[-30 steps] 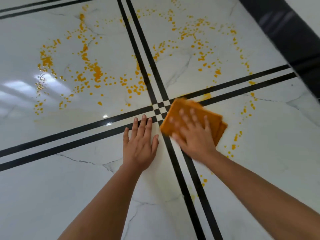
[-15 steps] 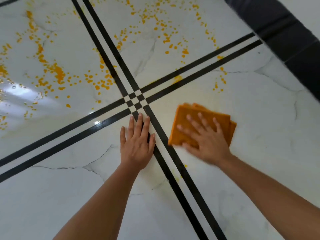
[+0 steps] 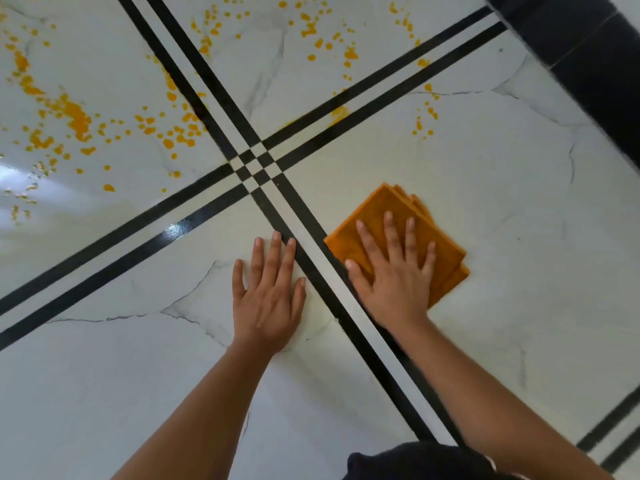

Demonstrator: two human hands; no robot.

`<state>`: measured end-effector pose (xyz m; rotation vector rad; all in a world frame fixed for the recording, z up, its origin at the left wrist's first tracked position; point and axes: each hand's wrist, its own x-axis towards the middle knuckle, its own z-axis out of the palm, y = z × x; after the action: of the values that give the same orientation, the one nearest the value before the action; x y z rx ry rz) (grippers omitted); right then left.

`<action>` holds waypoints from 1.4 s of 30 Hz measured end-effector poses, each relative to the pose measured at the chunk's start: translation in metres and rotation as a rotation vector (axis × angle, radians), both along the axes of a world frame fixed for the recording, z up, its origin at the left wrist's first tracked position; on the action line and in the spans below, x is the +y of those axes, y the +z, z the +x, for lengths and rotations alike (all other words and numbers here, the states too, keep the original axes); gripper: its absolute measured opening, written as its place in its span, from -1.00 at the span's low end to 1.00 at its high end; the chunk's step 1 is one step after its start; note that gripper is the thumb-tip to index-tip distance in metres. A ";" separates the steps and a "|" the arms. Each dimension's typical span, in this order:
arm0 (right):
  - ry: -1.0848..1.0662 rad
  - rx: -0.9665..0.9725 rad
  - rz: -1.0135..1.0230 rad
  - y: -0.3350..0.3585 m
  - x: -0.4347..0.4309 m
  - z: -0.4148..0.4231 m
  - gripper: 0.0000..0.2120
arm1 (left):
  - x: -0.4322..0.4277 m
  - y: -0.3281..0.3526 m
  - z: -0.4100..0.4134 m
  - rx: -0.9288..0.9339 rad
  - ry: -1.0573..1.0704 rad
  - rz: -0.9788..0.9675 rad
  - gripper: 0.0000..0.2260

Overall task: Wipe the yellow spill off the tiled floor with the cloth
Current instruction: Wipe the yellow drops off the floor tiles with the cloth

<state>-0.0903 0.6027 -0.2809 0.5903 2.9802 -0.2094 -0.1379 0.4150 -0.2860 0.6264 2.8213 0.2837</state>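
Observation:
A folded orange cloth point(image 3: 375, 211) lies flat on the white marble-look tile, right of the double black stripes. My right hand point(image 3: 391, 275) presses down on it with fingers spread. My left hand point(image 3: 268, 292) rests flat on the floor just left of the stripes, holding nothing. The yellow spill point(image 3: 72, 117) is scattered as drops and blobs over the far-left tile. More yellow drops point(image 3: 313, 29) dot the far-middle tile, and a few yellow drops point(image 3: 426, 116) lie on the right tile beyond the cloth.
Double black stripes point(image 3: 256, 168) cross in the middle of the floor. A black skirting band point(image 3: 588, 53) runs along the far right. Dark clothing point(image 3: 415, 462) shows at the bottom edge. A light glare point(image 3: 14, 174) sits on the left tile.
My right hand has slid the cloth from the stripe crossing toward me and to the right. The drops on the near right tile are gone. The left hand stayed planted.

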 end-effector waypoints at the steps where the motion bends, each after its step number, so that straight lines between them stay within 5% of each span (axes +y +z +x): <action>1: 0.046 0.004 -0.007 0.000 -0.014 0.015 -0.45 | 0.000 0.001 0.001 -0.003 -0.001 0.002 -0.49; 5: 0.367 -0.028 -0.026 0.000 -0.010 0.066 -0.45 | 0.000 0.003 0.005 -0.002 -0.002 -0.006 -0.49; 11: -0.004 -0.025 0.017 -0.002 0.014 -0.037 -0.42 | 0.017 0.004 -0.015 -0.019 -0.012 0.007 -0.49; 16: 0.362 -0.076 0.034 -0.001 0.033 -0.006 -0.44 | 0.026 0.009 -0.024 -0.059 -0.020 -0.034 -0.46; 21: -0.040 -0.061 -0.017 0.001 0.046 -0.086 -0.43 | 0.039 0.010 -0.046 -0.041 -0.018 0.002 -0.42; 26: 0.292 -0.046 0.010 -0.002 0.063 -0.038 -0.44 | 0.057 0.013 -0.063 -0.009 -0.023 0.011 -0.43; 31: -0.131 -0.043 -0.015 -0.001 0.098 -0.112 -0.45 | 0.082 0.016 -0.093 0.003 -0.061 -0.018 -0.46; 37: 0.231 -0.057 0.000 0.000 0.110 -0.073 -0.43 | 0.098 0.024 -0.101 -0.070 -0.068 -0.072 -0.45; 42: -0.113 -0.131 -0.113 0.009 0.112 -0.137 -0.41 | 0.102 0.029 -0.106 -0.104 0.015 -0.064 -0.45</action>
<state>-0.2276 0.7145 -0.2719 0.7288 2.7901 -0.3323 -0.2440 0.5165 -0.2566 0.5607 2.7248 0.2205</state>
